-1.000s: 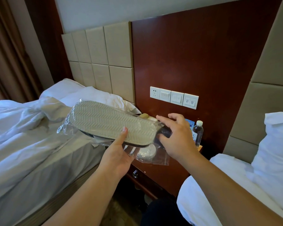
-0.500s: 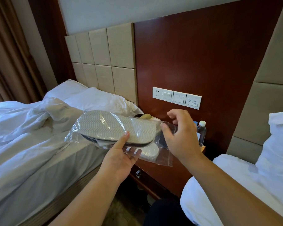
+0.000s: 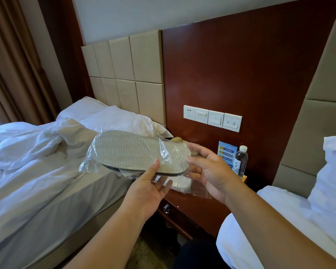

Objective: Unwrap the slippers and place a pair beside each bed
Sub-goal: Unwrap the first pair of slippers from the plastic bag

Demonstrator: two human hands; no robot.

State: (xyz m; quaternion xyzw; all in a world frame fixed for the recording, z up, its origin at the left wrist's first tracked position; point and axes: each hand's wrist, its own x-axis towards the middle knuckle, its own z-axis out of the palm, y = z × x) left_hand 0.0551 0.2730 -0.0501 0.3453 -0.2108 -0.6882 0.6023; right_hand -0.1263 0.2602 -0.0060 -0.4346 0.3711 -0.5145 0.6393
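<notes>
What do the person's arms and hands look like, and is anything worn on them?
The left hand and the right hand are bare: no glove, ring, watch or bracelet is visible. No sleeves show; both arms are uncovered up to the frame edge.
</notes>
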